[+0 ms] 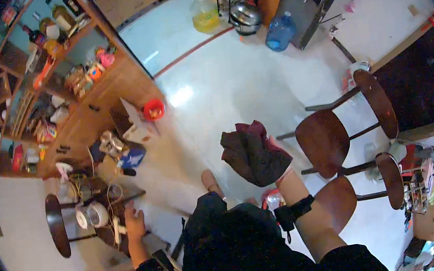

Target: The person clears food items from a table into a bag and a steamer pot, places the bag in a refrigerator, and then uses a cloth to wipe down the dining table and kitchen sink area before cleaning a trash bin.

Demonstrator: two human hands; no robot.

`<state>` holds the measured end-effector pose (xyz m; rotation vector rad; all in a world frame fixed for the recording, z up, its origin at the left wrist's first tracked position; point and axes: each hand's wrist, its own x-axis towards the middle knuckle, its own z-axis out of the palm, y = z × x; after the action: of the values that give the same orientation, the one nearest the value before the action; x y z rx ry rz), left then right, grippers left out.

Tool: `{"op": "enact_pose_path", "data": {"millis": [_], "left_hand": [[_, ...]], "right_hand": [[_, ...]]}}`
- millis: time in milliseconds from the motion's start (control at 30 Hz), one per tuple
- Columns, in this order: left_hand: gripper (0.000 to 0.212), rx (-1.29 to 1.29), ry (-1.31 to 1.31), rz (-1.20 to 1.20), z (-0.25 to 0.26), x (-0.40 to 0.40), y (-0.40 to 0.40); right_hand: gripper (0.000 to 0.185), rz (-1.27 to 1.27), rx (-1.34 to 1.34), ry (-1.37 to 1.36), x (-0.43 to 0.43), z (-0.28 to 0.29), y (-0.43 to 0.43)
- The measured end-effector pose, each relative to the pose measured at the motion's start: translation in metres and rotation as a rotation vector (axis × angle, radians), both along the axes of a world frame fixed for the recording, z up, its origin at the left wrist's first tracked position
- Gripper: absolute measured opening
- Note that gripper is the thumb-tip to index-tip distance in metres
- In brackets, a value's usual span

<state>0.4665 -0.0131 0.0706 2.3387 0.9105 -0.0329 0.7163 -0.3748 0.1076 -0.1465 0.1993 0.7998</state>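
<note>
A bunched cloth (249, 154), dark brown with a maroon part, is in my right hand (284, 168). Most of that hand is hidden behind the folds, out in front of my body above the pale floor. My left hand (135, 222) hangs at the left, fingers somewhat apart, with nothing in it. Close beside it, in the picture, is a dark wooden chair (57, 226) loaded with things. Among these are a white round-bodied appliance (97, 214) and a white piece with a cord, perhaps a power strip (119, 231). Whether my left hand touches any of them I cannot tell.
Two brown wooden chairs (323, 138) stand at my right. Ahead are a blue water bottle (280, 32), a steel pot (245, 16) and a jug of yellow liquid (205, 15). At left, a red bucket (154, 109) and an open cardboard box (139, 131) stand by the wooden cabinet (126, 61).
</note>
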Motion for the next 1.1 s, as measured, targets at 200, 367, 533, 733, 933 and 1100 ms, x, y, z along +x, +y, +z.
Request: {"op": "enact_pose_path", "data": {"millis": [200, 367, 533, 733, 933, 1100], "left_hand": [[0.046, -0.108, -0.217, -0.144, -0.019, 0.127, 0.102], [0.040, -0.201, -0.033, -0.326, 0.015, 0.292, 0.087], [0.033, -0.276, -0.171, -0.451, 0.007, 0.411, 0.099], [0.031, -0.438, -0.145, -0.307, -0.051, 0.505, 0.154], [0.033, -0.316, -0.190, -0.120, -0.017, 0.597, 0.220], [0.035, -0.538, -0.298, 0.121, -0.036, 0.701, 0.277]], "right_hand": [[0.052, -0.048, 0.202, 0.049, 0.068, -0.011, 0.040], [0.047, -0.176, 0.099, 0.019, 0.139, -0.039, 0.026], [0.029, -0.212, 0.783, 0.742, 0.247, -0.009, 0.034], [0.025, -0.462, 1.387, 1.191, 0.406, 0.007, 0.082], [0.045, 0.128, 0.051, -0.166, 0.587, -0.002, 0.192], [0.055, 0.207, -0.112, -0.226, 0.704, -0.009, 0.307]]}}
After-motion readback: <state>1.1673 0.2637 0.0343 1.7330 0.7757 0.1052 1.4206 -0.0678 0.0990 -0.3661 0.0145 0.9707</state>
